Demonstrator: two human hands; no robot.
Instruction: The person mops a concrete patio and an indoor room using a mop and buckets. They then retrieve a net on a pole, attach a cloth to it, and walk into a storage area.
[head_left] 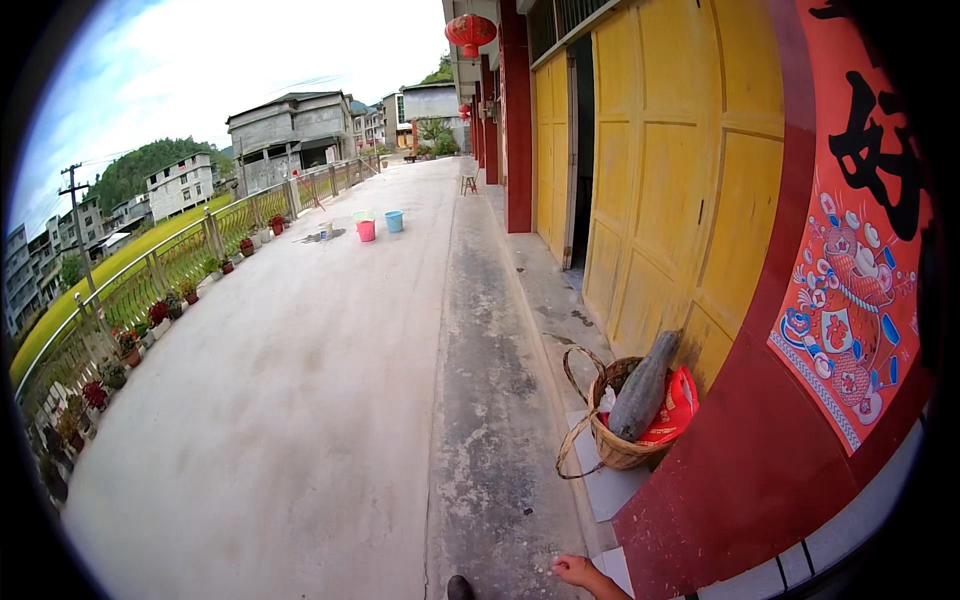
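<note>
The basket (620,454) stands by the door (670,180), ahead of the right hand (575,570), whose grip I cannot tell; left hand unseen. The gourd (640,395) looks heavy; the basket's handles (572,434) seem stiff enough to grasp.

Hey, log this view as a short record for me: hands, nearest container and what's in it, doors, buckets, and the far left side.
Left hand: not in view
Right hand: at the lower edge, nothing visibly held, right of a dark shoe tip
Nearest container: wicker basket, ahead of the right hand
Contents: long grey-green gourd, tilted, above the rim; red packaging
Doors: yellow doors, dark gap between panels
Buckets: pink bucket, blue bucket, farther off
Left side: potted plants along a railing
</note>
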